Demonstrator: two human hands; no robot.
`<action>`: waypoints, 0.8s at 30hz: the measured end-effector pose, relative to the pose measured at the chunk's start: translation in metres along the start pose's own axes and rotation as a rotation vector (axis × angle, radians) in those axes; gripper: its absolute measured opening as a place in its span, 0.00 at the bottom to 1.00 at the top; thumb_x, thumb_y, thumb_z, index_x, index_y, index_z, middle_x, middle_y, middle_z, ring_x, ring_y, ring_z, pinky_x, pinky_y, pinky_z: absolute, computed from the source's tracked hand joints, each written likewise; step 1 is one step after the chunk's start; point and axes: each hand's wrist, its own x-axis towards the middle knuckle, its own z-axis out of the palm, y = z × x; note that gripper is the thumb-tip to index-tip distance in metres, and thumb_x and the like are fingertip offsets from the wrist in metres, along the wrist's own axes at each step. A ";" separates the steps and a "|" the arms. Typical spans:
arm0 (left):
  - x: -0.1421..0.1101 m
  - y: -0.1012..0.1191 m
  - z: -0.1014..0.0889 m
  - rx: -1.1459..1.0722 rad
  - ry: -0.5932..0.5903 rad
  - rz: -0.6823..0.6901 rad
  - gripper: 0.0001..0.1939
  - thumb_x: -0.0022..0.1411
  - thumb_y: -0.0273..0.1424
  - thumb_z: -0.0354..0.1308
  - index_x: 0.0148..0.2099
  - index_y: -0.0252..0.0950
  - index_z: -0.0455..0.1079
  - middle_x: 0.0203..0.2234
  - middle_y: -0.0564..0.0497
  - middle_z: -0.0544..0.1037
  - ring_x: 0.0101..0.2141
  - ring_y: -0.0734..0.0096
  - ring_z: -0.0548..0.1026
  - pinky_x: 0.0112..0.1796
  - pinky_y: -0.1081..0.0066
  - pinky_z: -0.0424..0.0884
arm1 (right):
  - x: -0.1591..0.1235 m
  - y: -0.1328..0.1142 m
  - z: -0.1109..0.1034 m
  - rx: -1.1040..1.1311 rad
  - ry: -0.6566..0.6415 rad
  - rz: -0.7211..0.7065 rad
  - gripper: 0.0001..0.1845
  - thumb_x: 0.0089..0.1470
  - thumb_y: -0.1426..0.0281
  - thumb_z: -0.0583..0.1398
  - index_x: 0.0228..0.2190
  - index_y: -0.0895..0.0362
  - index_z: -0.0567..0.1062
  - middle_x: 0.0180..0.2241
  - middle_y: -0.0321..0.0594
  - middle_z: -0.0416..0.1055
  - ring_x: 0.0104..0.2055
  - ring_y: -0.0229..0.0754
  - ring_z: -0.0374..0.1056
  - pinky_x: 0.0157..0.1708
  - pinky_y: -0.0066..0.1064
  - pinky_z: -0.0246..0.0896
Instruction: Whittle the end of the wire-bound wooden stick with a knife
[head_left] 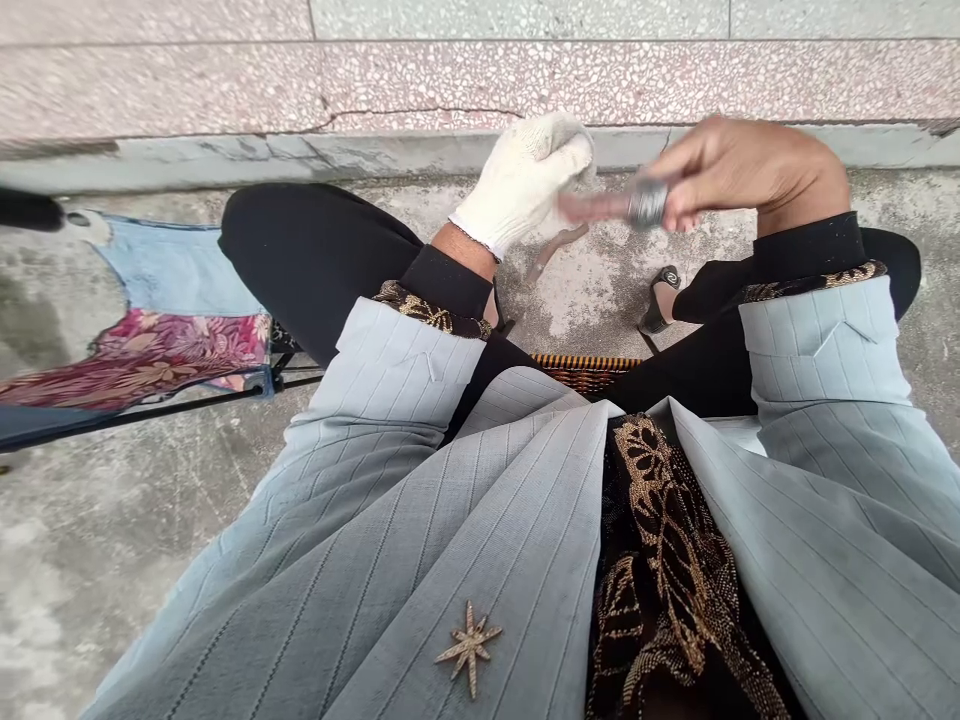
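Observation:
My left hand [529,180] wears a white knit glove. Its fingers are curled, and whatever lies inside them, if anything, is hidden. Bare and closed, my right hand [739,175] grips a motion-blurred, reddish-brown rod-like thing [600,207] with a grey, ringed metal-looking band [647,202] around it near my fingers. Its far end points left and lies close below the gloved hand; I cannot tell whether they touch. On the ground beneath is a thin, curved brown strip [556,250].
A low terrazzo step [450,80] with a cracked edge runs across the front. Concrete ground [570,300] shows between my knees. To the left stands a folding seat [172,265] with blue and floral cloth. A woven wicker edge [589,372] shows below me.

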 end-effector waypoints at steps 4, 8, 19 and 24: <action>-0.005 0.008 0.009 0.012 -0.199 -0.081 0.11 0.65 0.41 0.52 0.36 0.45 0.73 0.25 0.51 0.75 0.29 0.67 0.68 0.30 0.64 0.65 | -0.001 -0.001 0.000 0.355 0.708 -0.353 0.11 0.64 0.63 0.64 0.31 0.55 0.73 0.27 0.33 0.71 0.24 0.32 0.63 0.22 0.25 0.56; -0.012 0.024 0.012 0.074 -0.437 -0.036 0.10 0.65 0.35 0.55 0.34 0.38 0.74 0.22 0.54 0.70 0.26 0.73 0.63 0.31 0.68 0.62 | 0.014 0.018 -0.007 0.307 0.916 -0.177 0.09 0.65 0.71 0.60 0.31 0.59 0.74 0.25 0.38 0.69 0.22 0.34 0.62 0.19 0.28 0.52; -0.010 0.016 0.001 0.060 -0.308 -0.064 0.06 0.63 0.34 0.56 0.35 0.41 0.74 0.23 0.54 0.74 0.28 0.71 0.63 0.30 0.67 0.60 | 0.027 0.021 -0.010 -0.542 0.044 0.613 0.16 0.56 0.56 0.70 0.33 0.58 0.83 0.25 0.37 0.75 0.27 0.37 0.64 0.41 0.38 0.64; -0.001 0.014 -0.006 0.157 -0.167 -0.054 0.06 0.63 0.30 0.53 0.33 0.40 0.69 0.24 0.53 0.71 0.32 0.70 0.63 0.33 0.67 0.58 | 0.013 0.019 -0.013 -0.244 -0.302 0.297 0.24 0.51 0.49 0.70 0.36 0.57 0.82 0.27 0.36 0.74 0.27 0.35 0.64 0.32 0.30 0.62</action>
